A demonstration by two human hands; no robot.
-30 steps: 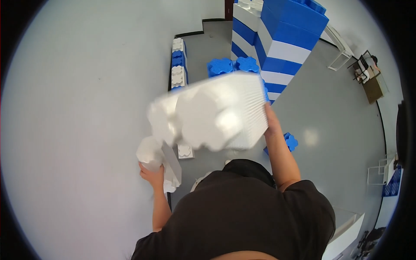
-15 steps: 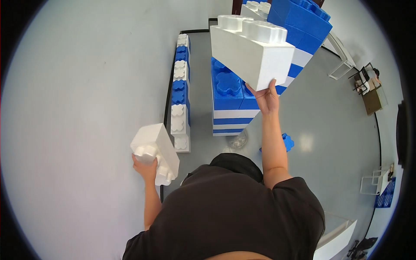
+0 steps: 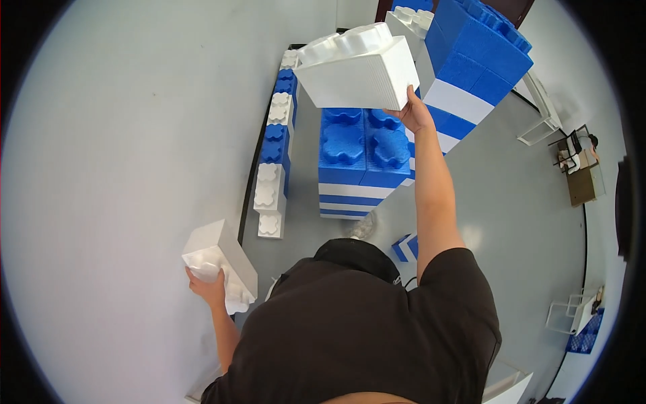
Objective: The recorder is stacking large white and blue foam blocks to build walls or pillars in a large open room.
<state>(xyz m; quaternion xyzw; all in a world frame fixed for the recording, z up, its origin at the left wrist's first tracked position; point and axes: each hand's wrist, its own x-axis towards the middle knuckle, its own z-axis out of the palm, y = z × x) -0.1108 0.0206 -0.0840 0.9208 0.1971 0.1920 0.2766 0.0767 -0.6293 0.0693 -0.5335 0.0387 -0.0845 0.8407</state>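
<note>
My right hand (image 3: 416, 116) grips one end of a large white toy building block (image 3: 356, 79), its studs facing up and away. That block is tilted over the far part of a stack of blue and white blocks (image 3: 344, 144), whose blue top studs show in front of it; whether they touch, I cannot tell. Low at the left, my left hand (image 3: 210, 289) is closed around the studded side of a second white block (image 3: 225, 252), held beside the wall. Some of my left fingers are hidden behind it.
A taller blue and white block stack (image 3: 478, 57) rises at the back right. Along the left wall (image 3: 134, 168) runs a row of white and blue blocks (image 3: 274, 135). A small blue and white block (image 3: 405, 248) lies on the grey floor (image 3: 498, 222) near my right arm.
The block in my right hand has swung left and turned more sideways over the blue studs. My left hand and its block have shifted down and left. The view has moved slightly.
</note>
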